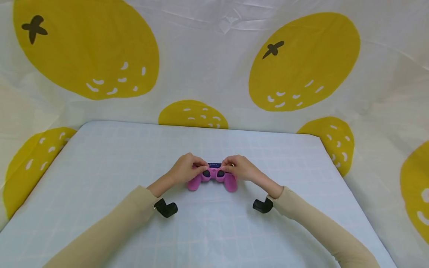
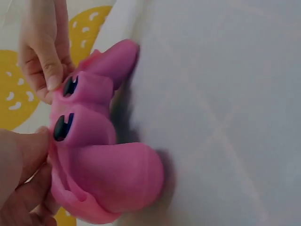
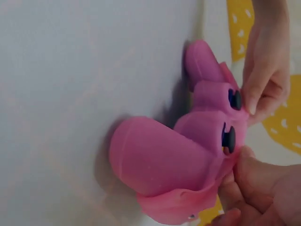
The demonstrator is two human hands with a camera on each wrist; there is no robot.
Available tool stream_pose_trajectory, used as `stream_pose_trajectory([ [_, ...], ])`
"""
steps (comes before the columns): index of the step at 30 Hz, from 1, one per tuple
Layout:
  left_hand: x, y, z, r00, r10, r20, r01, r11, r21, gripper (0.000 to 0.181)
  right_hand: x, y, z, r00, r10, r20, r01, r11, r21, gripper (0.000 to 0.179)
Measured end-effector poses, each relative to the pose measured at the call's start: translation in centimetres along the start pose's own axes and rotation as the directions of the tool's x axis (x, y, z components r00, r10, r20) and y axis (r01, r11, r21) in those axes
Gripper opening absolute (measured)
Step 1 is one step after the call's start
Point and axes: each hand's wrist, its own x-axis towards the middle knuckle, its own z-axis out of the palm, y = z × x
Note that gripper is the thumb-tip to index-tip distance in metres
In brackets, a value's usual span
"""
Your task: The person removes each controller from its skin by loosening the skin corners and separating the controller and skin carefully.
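A dark blue game controller [image 1: 214, 165] sits near the middle of the table, its far edge showing SONY lettering. Over it lies a pink silicone cover [image 1: 230, 183], with two black thumbsticks [image 2: 61, 128] poking through holes. Along the left of the far edge, my left hand [image 1: 187, 168] pinches the cover between thumb and fingers. My right hand [image 1: 242, 168] pinches it on the right side, mirroring the left. In the right wrist view, a loose pink flap [image 3: 181, 207] of the cover hangs at the near grip. Both controller grips point toward me.
A pale blue checked cloth covers the table [image 1: 214, 230]. Behind stands a white curtain [image 1: 204, 56] printed with large yellow fruit. Black wrist cameras [image 1: 167, 209] hang under both beige sleeves [image 1: 110, 227], close above the tabletop.
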Motion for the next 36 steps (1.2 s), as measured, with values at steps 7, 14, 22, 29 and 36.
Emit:
stream_pose_trajectory([
  [7, 1.2, 0.8, -1.6, 0.970, -0.087, 0.227, 0.089, 0.996, 0.002, 0.020, 0.9, -0.7, -0.8, 0.991, 0.060, 0.122, -0.056, 0.998, -0.029, 0.019],
  [14, 2.4, 2.3, -1.9, 0.937, -0.171, 0.305, 0.132, 0.981, 0.144, 0.013, 1.4, -1.2, -0.7, 0.986, 0.075, 0.146, -0.067, 0.996, -0.061, 0.010],
  [22, 2.7, 2.8, -1.3, 0.937, -0.264, 0.231, 0.224, 0.957, 0.185, 0.008, 0.7, -0.3, -0.1, 0.999, 0.031, 0.011, -0.032, 0.999, 0.009, 0.008],
  [29, 1.1, 2.6, 0.1, 0.995, -0.102, 0.015, 0.098, 0.982, 0.161, 0.005, -0.2, 0.2, 0.7, 0.978, -0.145, -0.150, 0.141, 0.989, -0.039, 0.006],
  [36, -0.4, 2.4, 1.4, 0.986, 0.086, -0.142, -0.028, 0.930, 0.367, 0.003, -0.8, 0.0, 1.4, 0.945, -0.278, -0.175, 0.233, 0.943, -0.239, 0.008],
])
